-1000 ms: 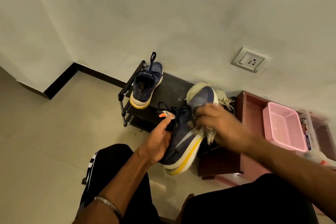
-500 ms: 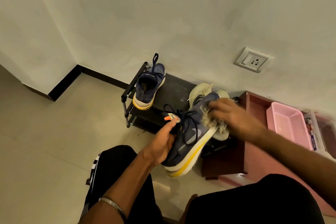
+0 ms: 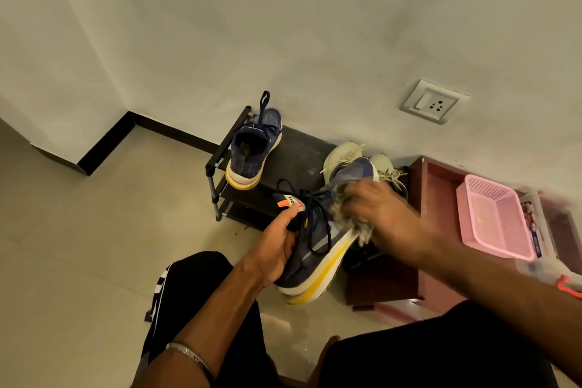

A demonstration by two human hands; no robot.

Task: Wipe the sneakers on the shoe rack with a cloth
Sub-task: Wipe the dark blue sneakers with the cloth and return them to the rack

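My left hand (image 3: 278, 246) grips a navy sneaker (image 3: 318, 249) with a white and yellow sole by its heel and tongue, held tilted above the floor in front of the black shoe rack (image 3: 299, 154). My right hand (image 3: 382, 214) presses a grey, frayed cloth (image 3: 354, 224) against the side of that sneaker near the laces; the hand is motion-blurred. The matching navy sneaker (image 3: 252, 148) stands on the rack's top shelf at the left. A pair of beige sneakers (image 3: 343, 156) sits on the rack at the right, partly hidden behind the held shoe.
A dark red low cabinet (image 3: 431, 173) stands right of the rack, with a pink plastic basket (image 3: 494, 217) on it. A wall socket (image 3: 433, 101) is above. My knees in black trousers fill the bottom of the view. Beige tiled floor lies to the left.
My right hand with the cloth went up to the toe of the held sneaker, then came back down its side toward the laces. The sneaker tilted slightly in my left hand.
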